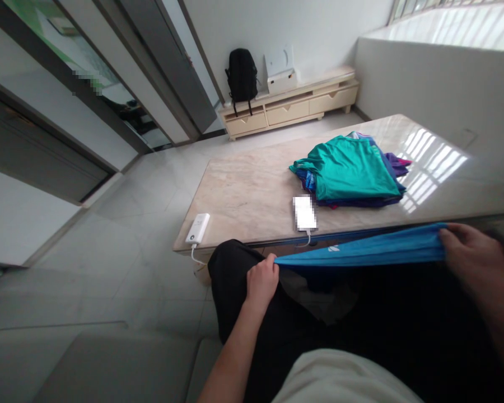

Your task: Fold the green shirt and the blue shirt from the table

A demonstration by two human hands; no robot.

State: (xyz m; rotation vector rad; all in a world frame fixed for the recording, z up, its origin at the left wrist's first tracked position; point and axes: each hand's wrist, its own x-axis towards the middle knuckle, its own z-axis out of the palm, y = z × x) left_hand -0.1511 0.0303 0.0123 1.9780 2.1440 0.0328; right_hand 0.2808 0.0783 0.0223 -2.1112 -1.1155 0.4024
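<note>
A blue cloth stretches as a taut, narrow band from one hand to the other, above the person's lap. The left hand pinches its narrower end between thumb and fingers; the right hand, slightly blurred, grips the wider end. A small white mark shows on the cloth, nearer the left hand than the right. Below the left hand lie black trousers, over the bent knee beside it.

Just ahead of both hands runs the edge of a glossy, marble-patterned table. Ahead and to the right of the left hand, a white device, its face pixelated, lies near that edge with a cable hanging down. Beyond it, forward of the space between the hands, sits a pile of clothes with a teal garment on top and purple and dark blue fabric under it. To the left of the left hand, a white power bank lies at the table's corner, cable attached. Far ahead of the left hand stands a low cabinet bearing a black backpack.
</note>
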